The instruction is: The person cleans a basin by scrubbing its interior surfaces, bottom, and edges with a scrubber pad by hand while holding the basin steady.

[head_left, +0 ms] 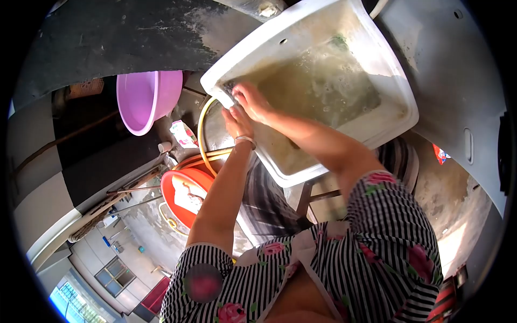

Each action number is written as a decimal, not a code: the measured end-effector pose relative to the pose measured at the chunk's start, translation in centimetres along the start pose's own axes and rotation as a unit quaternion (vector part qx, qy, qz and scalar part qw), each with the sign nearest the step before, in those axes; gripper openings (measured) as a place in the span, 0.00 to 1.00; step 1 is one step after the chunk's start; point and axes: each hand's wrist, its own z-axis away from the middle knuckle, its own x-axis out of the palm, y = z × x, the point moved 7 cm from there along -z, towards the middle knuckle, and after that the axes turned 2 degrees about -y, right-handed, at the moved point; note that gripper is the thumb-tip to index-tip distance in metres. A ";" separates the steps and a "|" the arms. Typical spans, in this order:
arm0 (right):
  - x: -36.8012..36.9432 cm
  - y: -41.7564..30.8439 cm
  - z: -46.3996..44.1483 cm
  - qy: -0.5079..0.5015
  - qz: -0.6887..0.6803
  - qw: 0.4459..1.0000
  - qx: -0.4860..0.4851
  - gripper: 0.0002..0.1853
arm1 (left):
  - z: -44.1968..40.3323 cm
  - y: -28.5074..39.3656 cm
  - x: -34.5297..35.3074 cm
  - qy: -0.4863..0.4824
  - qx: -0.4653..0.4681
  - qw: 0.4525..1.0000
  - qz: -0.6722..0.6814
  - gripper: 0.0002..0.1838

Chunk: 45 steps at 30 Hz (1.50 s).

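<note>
A large white basin, tilted in my view, holds murky, foamy water. Both hands meet at its left corner. My left hand, with a bangle on the wrist, is at the outer side of the rim, its fingers closed by a whitish bit I cannot make out. Just above it, over the inside edge, my right hand is curled with its fingertips close to the left hand. A dark, wet-looking patch shows beside the right fingers; whether it is cloth or dirt is unclear.
A purple tub stands at the left. Below it are a yellow hose and a red-orange basin with pale contents. A printed packet lies near the hose. Grey metal panelling rises on the right, beside the white basin.
</note>
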 end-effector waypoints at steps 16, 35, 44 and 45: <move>-1.7 12.3 2.7 -0.166 0.235 0.944 0.160 0.08 | 0.0 0.3 0.2 0.001 0.004 1.000 -0.003 0.22; 0.5 15.0 11.5 -0.115 0.072 0.903 0.408 0.09 | -0.6 1.2 0.1 -0.012 -0.030 0.999 -0.040 0.23; -1.8 13.4 12.0 -0.258 0.296 0.876 0.280 0.11 | 0.4 1.2 -0.2 -0.003 -0.018 0.999 -0.050 0.20; -2.6 13.9 11.0 -0.309 0.374 0.848 0.213 0.11 | -0.1 1.2 0.0 0.005 -0.009 0.999 -0.048 0.20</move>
